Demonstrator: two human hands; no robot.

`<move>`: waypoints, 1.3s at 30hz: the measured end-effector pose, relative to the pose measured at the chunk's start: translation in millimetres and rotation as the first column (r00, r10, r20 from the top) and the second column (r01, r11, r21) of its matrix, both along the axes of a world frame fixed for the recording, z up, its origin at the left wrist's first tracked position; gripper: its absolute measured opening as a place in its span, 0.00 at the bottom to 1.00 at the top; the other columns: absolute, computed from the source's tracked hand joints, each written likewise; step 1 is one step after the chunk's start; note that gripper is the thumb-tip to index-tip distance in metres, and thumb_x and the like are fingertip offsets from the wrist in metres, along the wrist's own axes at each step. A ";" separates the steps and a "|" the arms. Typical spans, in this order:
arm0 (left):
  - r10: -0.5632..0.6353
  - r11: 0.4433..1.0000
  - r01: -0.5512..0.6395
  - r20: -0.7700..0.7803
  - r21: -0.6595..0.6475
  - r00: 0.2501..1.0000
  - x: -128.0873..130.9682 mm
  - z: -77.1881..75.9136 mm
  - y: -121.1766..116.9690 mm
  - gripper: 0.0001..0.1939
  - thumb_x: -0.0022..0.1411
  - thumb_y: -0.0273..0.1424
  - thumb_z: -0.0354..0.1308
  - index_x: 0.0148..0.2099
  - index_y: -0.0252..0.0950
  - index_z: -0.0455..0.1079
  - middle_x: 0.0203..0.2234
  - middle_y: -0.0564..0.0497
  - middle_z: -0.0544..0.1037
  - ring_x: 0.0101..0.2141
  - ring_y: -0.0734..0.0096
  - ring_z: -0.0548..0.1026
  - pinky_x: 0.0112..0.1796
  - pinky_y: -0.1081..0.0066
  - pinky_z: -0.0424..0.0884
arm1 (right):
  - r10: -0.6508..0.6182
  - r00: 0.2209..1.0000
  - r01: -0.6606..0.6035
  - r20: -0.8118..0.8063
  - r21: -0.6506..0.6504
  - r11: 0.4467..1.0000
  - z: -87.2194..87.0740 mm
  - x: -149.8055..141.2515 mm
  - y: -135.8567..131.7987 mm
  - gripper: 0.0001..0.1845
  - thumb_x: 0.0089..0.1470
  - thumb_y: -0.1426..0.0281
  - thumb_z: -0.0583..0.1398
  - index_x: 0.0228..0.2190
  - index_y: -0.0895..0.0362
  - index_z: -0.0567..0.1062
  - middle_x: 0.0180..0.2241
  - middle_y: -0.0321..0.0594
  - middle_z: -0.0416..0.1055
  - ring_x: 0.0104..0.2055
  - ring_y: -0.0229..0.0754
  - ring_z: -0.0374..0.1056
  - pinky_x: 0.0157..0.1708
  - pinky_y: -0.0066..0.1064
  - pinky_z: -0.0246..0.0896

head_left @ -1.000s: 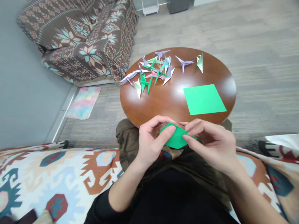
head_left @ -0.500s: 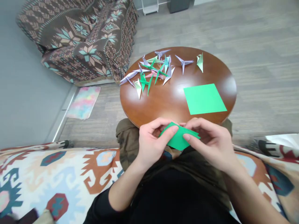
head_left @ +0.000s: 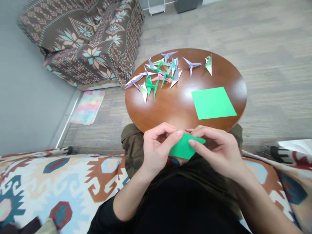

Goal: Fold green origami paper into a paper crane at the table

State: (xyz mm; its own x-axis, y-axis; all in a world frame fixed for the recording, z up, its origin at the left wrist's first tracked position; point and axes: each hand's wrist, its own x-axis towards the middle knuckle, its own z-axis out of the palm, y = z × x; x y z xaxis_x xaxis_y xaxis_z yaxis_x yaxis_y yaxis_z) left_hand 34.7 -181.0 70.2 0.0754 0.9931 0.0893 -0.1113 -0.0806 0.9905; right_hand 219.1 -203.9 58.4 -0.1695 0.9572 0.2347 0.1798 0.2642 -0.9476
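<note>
A small folded piece of green origami paper is held above my lap, just in front of the table's near edge. My left hand pinches its upper left part, thumb on top and fingers behind. On the other side, my right hand grips the right part, its thumb pressed on the face and the fingers curled behind, mostly hidden. A flat green paper sheet lies on the table beyond my right hand.
The oval brown table bears a cluster of folded paper cranes at its far left. A purple crane and a pale green crane lie apart from them. A covered sofa stands beyond, left.
Both hands keep hold of the folded green paper. It tilted, showing layered edges at the right, then turned slightly; those layers now look closed together. Things on the table have not moved.
</note>
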 end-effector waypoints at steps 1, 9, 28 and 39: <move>-0.018 1.000 0.018 -0.009 -0.005 1.000 -0.7 1.1 0.7 0.13 0.63 0.37 0.71 0.29 0.36 0.79 0.25 0.51 0.80 0.28 0.72 0.74 0.30 0.72 0.71 | -0.012 1.000 0.012 -0.008 -0.007 1.000 -1.0 0.2 0.0 0.07 0.64 0.70 0.66 0.32 0.51 0.78 0.33 0.37 0.80 0.30 0.42 0.74 0.40 0.36 0.74; -0.242 0.965 0.224 -0.135 -0.135 0.961 -9.3 11.3 7.0 0.11 0.56 0.33 0.77 0.33 0.34 0.79 0.24 0.55 0.74 0.26 0.76 0.69 0.30 0.75 0.68 | -0.147 0.981 0.123 -0.128 -0.176 0.977 -4.7 3.3 -3.6 0.05 0.56 0.71 0.70 0.30 0.52 0.81 0.30 0.37 0.80 0.33 0.44 0.75 0.37 0.34 0.72; -0.301 0.939 0.332 0.253 -0.090 0.920 -12.7 -6.8 11.7 0.18 0.52 0.42 0.80 0.40 0.37 0.85 0.31 0.48 0.83 0.34 0.67 0.82 0.38 0.72 0.80 | -0.172 0.812 -0.094 -0.558 -0.415 0.905 -19.2 -0.8 2.3 0.11 0.51 0.63 0.78 0.35 0.51 0.86 0.26 0.33 0.80 0.26 0.32 0.73 0.29 0.20 0.69; -0.132 0.983 0.137 -0.048 0.124 0.990 -11.6 4.2 4.1 0.07 0.67 0.29 0.68 0.48 0.39 0.78 0.36 0.51 0.81 0.35 0.73 0.80 0.38 0.76 0.78 | -0.244 0.833 0.026 -0.496 -0.405 0.914 -23.6 -3.6 3.1 0.16 0.46 0.59 0.79 0.32 0.53 0.85 0.25 0.32 0.78 0.24 0.33 0.69 0.25 0.23 0.66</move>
